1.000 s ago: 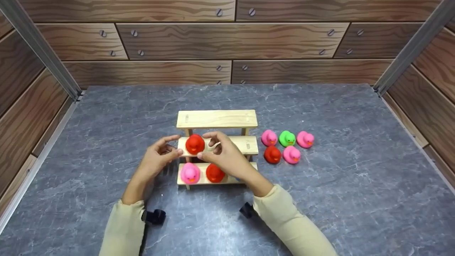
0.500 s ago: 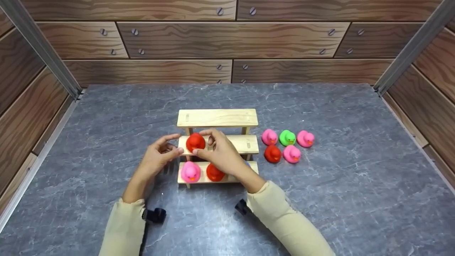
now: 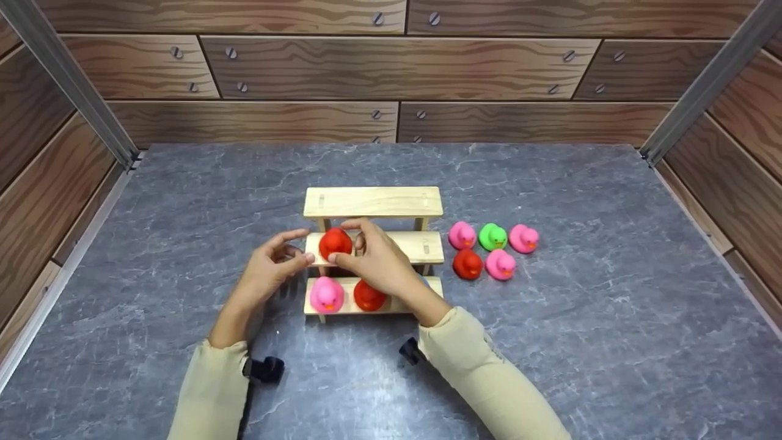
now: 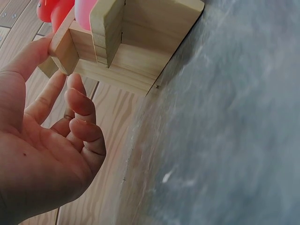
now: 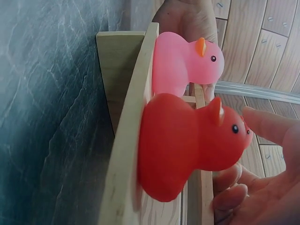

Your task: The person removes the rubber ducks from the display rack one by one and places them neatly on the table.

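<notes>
In the head view, a three-tier wooden display stand [image 3: 374,201] holds a red rubber duck [image 3: 335,242] at the left of its middle tier. My right hand [image 3: 383,260] has thumb and index finger around this duck. My left hand [image 3: 269,269] grips the left end of the same tier; the left wrist view has its thumb and fingertips at opposite edges of the board [image 4: 64,49]. On the lowest tier sit a pink duck [image 3: 327,295] and another red duck [image 3: 369,296], large in the right wrist view. Something blue behind my right wrist is mostly hidden.
Right of the stand, on the grey marbled tabletop [image 3: 611,293], is a cluster of several ducks: pink ones, a green duck [image 3: 492,236] and a red one [image 3: 467,264]. Wood-patterned panels [image 3: 400,68] enclose the back and sides.
My right hand has shifted slightly left, and its thumb and index finger have closed in on the red duck on the middle tier. My left hand stays at the stand's end.
</notes>
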Motion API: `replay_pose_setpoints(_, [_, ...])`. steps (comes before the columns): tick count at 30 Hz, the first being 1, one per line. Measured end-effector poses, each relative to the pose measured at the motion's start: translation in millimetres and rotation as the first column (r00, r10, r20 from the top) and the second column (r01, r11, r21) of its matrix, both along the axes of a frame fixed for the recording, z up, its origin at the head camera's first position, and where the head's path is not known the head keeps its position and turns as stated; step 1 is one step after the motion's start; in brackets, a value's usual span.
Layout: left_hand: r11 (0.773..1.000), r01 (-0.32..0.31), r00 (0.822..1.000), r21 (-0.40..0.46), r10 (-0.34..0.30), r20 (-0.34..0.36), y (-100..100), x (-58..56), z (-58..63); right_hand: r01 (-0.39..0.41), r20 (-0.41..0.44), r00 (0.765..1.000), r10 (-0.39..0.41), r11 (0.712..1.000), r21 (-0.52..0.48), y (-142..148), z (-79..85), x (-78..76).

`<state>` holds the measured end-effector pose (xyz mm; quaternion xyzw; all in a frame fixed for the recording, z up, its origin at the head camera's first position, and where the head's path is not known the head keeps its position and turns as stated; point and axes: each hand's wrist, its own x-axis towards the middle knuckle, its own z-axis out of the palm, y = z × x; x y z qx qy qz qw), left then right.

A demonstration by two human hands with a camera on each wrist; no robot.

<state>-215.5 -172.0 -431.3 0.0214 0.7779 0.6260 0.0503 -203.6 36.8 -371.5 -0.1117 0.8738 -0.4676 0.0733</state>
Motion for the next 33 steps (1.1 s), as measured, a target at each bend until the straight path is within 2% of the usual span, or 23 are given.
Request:
replay_pose_setpoints(12, [0.999,0.007,1.000,-0.039,-0.007,-0.002,-2.0,0.3,-0.4,0.008,-0.006,1.000,-0.008,0.999,0.046,-3.0,0.1,1.5])
replay_pose_setpoints(33, [0.999,0.007,1.000,-0.035,-0.007,-0.002,-1.8,0.4,1.3,0.016,-0.055,0.998,-0.013,0.998,0.055,-3.8,-2.3,2.8])
